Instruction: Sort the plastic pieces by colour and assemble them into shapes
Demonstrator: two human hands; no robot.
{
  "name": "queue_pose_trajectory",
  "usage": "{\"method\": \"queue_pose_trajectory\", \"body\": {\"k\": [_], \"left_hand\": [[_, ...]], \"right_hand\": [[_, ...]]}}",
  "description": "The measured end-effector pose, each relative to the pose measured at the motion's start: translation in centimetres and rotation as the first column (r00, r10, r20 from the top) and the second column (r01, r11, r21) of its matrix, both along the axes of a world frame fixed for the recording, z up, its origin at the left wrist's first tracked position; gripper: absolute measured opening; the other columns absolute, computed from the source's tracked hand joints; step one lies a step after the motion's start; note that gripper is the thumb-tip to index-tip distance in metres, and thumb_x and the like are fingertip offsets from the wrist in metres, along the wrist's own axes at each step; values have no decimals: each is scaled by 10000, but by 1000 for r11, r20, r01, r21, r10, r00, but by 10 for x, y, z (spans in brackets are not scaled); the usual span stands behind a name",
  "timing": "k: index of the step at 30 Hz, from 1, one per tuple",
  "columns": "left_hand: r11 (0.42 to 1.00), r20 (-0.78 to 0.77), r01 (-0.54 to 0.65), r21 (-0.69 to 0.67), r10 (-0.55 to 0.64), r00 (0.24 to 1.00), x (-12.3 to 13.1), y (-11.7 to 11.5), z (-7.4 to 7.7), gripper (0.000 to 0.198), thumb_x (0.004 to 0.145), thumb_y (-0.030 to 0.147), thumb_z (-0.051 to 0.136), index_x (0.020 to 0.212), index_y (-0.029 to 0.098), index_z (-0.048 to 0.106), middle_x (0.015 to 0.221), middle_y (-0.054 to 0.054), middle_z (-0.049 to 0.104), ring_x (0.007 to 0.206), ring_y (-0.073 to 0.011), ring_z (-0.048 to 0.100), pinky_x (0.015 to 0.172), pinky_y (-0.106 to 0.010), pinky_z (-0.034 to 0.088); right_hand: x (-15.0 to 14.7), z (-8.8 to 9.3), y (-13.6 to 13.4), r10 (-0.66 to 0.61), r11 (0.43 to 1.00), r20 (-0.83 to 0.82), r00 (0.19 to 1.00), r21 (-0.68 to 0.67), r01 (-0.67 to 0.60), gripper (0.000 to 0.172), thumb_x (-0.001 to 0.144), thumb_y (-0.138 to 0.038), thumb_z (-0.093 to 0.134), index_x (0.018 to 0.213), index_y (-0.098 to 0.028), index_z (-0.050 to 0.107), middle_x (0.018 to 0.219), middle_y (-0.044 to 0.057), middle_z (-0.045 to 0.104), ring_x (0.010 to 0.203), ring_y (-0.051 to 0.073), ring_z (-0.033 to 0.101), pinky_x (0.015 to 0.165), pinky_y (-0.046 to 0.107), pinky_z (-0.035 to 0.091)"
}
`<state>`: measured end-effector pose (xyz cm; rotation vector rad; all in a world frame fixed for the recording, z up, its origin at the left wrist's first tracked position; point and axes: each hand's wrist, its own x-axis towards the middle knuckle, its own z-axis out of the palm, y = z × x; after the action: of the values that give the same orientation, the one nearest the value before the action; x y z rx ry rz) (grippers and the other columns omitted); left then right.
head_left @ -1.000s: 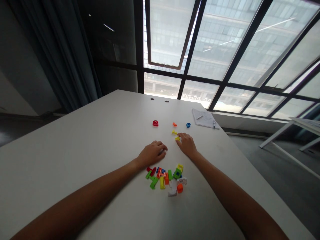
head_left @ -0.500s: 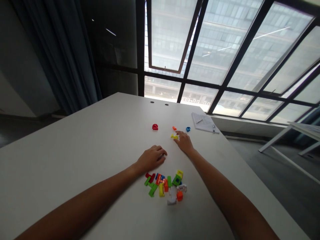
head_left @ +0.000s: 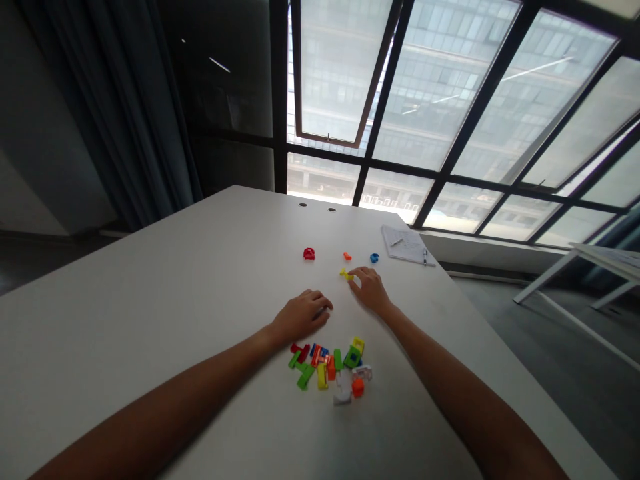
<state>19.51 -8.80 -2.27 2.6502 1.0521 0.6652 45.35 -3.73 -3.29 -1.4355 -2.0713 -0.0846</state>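
Window wall (head_left: pixel 430 100): dark-framed panes, far beyond the heap of plastic pieces (head_left: pixel 331 368) and running off to its right.
White table (head_left: pixel 165 287): under the heap, stretching away past it on every visible side.
Blue curtain (head_left: pixel 115 107): well beyond the heap, off to its left.
Side table (head_left: pixel 603 262): well apart from the heap, far to its right, pale legs showing.
Paper pad (head_left: pixel 413 247): beyond the heap and to its right, bearing handwriting and two pens (head_left: pixel 397 242).
Heap: green, red, blue, orange, yellow and white bits, close together, some overlapping.
Left hand (head_left: pixel 300 315): just beyond the heap's left part, palm down, fingers loosely bent, thumb apart with bare tabletop in the gap; under the palm is hidden.
Right hand (head_left: pixel 371 290): beyond the heap's right part, thumb and forefinger nearly together, pinching the yellow bit.
Red piece (head_left: pixel 309 254): beyond the heap's left part.
Blue piece (head_left: pixel 375 258): beyond the heap's right edge.
Yellow bit (head_left: pixel 345 273): beyond the heap's middle, its right end at the fingertips; one piece or two, too small to tell.
Orange piece (head_left: pixel 347 256): beyond the heap, farther off than the yellow bit.
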Motion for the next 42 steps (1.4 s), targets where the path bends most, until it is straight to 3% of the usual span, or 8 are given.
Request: {"method": "queue_pose_trajectory", "body": {"k": [3, 6, 11, 14, 18, 23, 31, 42], "left_hand": [[1000, 2, -4, -6, 4, 1000, 1, -1, 0, 206, 965, 310, 550, 1088, 263, 709, 1113, -54, 680, 1051, -231, 600, 912, -350, 509], [1000, 2, -16, -16, 16, 1000, 2, -2, 0, 215, 967, 309, 540, 1087, 260, 713, 1111, -60, 680, 1046, -232, 600, 907, -350, 509], [1000, 3, -25, -17, 25, 1000, 3, -2, 0, 207, 961, 296, 548, 1081, 260, 713, 1108, -59, 678, 1043, -233, 597, 895, -350, 509], [999, -11, -29, -15, 29, 1000, 3, -2, 1, 212, 964, 297, 542, 1087, 259, 710, 1109, -58, 679, 1045, -233, 598, 884, -345, 510], [999, -17, -46, -27, 46, 999, 3, -2, 2, 247, 953, 303, 561, 1167, 267, 677, 1131, -55, 684, 1067, -240, 605, 882, -356, 512], [997, 19, -73, -38, 73, 997, 2, -1, 1, 382, 943, 371, 612, 1310, 266, 600, 1180, -62, 680, 1110, -254, 609, 886, -371, 517], [999, 93, -21, -31, 23, 995, -2, 1, 1, 251, 952, 391, 630, 1163, 274, 699, 1122, -43, 691, 1036, -225, 639, 896, -344, 511], [998, 136, -50, -33, 55, 989, -3, -1, 2, 313, 957, 415, 618, 1237, 282, 660, 1054, -27, 705, 992, -217, 642, 860, -336, 498]], "right_hand": [[8, 8, -38, 256, 957, -140, 956, -102, -272, 173, 926, -155, 607, 1011, -221, 742, 1026, 63, 738, 1000, 231, 661, 959, 402, 510], [14, 19, -77, 471, 800, -266, 841, -273, -534, 276, 883, -104, 566, 1012, -238, 769, 1014, 40, 747, 981, 210, 685, 925, 358, 542], [19, 35, -108, 623, 635, -279, 731, -365, -681, 257, 901, -188, 664, 1127, -261, 761, 1146, 53, 736, 1130, 238, 650, 1064, 411, 478], [21, 35, -101, 595, 669, -245, 765, -377, -641, 186, 922, -282, 713, 1100, -260, 762, 1109, 56, 743, 1117, 243, 651, 1049, 409, 480], [18, 25, -82, 382, 832, -162, 910, -369, -415, 174, 914, -286, 727, 1085, -254, 740, 1079, 52, 740, 1032, 246, 669, 974, 413, 506], [-8, 6, -70, 189, 960, -163, 969, -176, -216, 276, 873, -199, 772, 1127, -218, 664, 1052, 48, 724, 984, 232, 665, 925, 392, 493], [-24, -9, -78, 330, 942, -90, 940, 87, -323, 246, 918, -209, 729, 1139, -203, 621, 1035, 75, 701, 964, 250, 637, 918, 415, 462], [-23, -5, -80, 315, 944, -93, 944, 129, -303, 155, 946, -180, 648, 1099, -204, 635, 1047, 80, 705, 1003, 250, 636, 944, 411, 453]]}}
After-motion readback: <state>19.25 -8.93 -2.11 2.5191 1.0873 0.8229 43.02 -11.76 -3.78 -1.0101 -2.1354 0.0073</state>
